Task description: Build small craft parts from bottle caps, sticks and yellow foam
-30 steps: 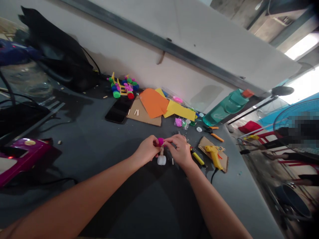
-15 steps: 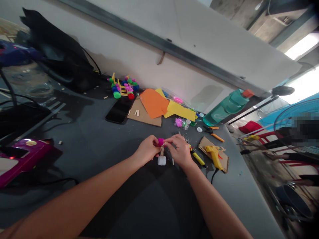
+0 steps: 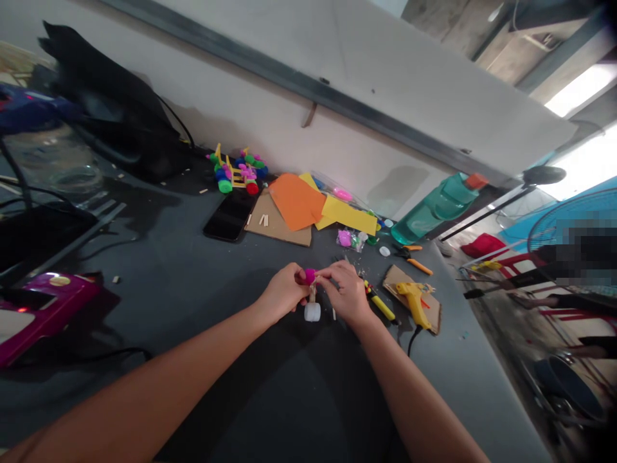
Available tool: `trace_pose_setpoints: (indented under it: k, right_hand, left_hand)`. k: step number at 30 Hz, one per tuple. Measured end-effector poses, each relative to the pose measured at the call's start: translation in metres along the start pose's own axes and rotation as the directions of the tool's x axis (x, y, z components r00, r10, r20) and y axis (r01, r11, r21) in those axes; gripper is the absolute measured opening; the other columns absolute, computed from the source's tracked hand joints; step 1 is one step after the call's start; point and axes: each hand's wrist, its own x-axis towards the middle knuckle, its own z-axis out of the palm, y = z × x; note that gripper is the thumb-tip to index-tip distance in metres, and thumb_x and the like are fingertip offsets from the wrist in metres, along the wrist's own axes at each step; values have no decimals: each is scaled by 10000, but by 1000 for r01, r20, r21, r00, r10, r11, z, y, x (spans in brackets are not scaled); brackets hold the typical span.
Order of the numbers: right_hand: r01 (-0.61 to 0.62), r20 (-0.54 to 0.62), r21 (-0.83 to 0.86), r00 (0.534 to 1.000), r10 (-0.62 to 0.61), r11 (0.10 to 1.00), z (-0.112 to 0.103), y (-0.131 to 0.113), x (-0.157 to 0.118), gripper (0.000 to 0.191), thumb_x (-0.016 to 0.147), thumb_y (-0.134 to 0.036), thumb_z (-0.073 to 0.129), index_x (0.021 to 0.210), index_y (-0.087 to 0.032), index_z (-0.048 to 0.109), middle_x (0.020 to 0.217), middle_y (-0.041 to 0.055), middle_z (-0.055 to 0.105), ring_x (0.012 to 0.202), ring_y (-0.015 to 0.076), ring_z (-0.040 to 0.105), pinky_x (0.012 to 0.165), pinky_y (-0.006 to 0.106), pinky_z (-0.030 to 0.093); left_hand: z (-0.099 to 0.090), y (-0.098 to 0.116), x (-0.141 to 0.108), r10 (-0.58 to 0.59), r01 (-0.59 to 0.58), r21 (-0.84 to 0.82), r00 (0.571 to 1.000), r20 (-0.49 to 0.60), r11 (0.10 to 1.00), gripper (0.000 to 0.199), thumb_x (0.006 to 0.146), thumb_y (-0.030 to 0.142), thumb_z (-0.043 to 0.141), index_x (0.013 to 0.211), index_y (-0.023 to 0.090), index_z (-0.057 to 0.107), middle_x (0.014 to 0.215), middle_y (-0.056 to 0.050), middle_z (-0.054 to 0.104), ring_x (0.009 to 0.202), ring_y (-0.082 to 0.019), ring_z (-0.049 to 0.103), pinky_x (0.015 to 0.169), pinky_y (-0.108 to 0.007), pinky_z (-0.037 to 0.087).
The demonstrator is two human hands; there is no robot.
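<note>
My left hand (image 3: 283, 293) is closed around a small craft piece over the dark table. The piece has a magenta round part (image 3: 310, 276) at its far end, a short wooden-looking stick (image 3: 313, 294) in the middle and a white cap-like part (image 3: 312, 312) at the near end. From the other side, my right hand (image 3: 346, 292) pinches at the magenta part with thumb and forefinger. Whether those fingertips hold a separate small bit or the piece itself is hard to make out. A thin pale stick (image 3: 334, 314) lies under the right hand.
On the right are a yellow glue gun (image 3: 415, 302) on cardboard, orange-handled pliers (image 3: 418, 263) and a green bottle (image 3: 434, 209). Behind my hands lie a phone (image 3: 230, 215), orange paper (image 3: 297, 202) and small colourful toy vehicles (image 3: 236, 173). A magenta device (image 3: 53, 312) stands left.
Both hands stay almost still around the craft piece. The whole view has shifted very slightly.
</note>
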Motion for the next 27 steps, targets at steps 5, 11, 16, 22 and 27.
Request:
trace_pose_setpoints:
  k: [5,11,16,22,27]
  right_hand:
    - [2,-10,-22,1000,-2,1000,0,4,-3,169,823,-242,612,983,-240,665,790,22,690,816,199,571,790,366,418]
    - [-31,-21,14,999,31,999,-4,7,-9,374,790,-237,641,1160,-257,583,889,26,699,886,220,571,826,388,435]
    - [-40,-31,30,999,41,999,-2,7,-9,166,820,-214,605,969,-250,668,811,29,693,822,205,579,793,375,439]
    - [-42,-53,33,998,44,999,3,9,-7,83,823,-211,608,821,-229,689,739,23,687,751,189,576,737,350,434]
    - [-45,-67,52,997,48,998,3,8,-5,41,792,-231,651,811,-233,686,745,22,690,753,192,580,744,354,435]
  left_hand:
    - [0,-1,0,3,-4,31,1000,15,1000,196,731,124,575,799,197,406,577,53,524,412,-80,495,302,-158,291]
    - [-3,0,0,16,-17,60,999,29,998,139,757,130,549,831,180,442,599,37,530,426,-84,520,311,-157,317]
    - [-3,0,-1,39,-43,95,998,40,995,109,772,106,510,819,180,445,608,34,527,442,-86,533,306,-143,322]
    - [-2,2,-2,43,-48,111,998,45,993,121,770,120,532,810,185,438,589,48,520,405,-70,495,295,-140,304]
    - [-1,3,-2,25,-29,133,999,30,991,149,760,206,589,793,190,444,552,68,492,365,-58,445,294,-151,272]
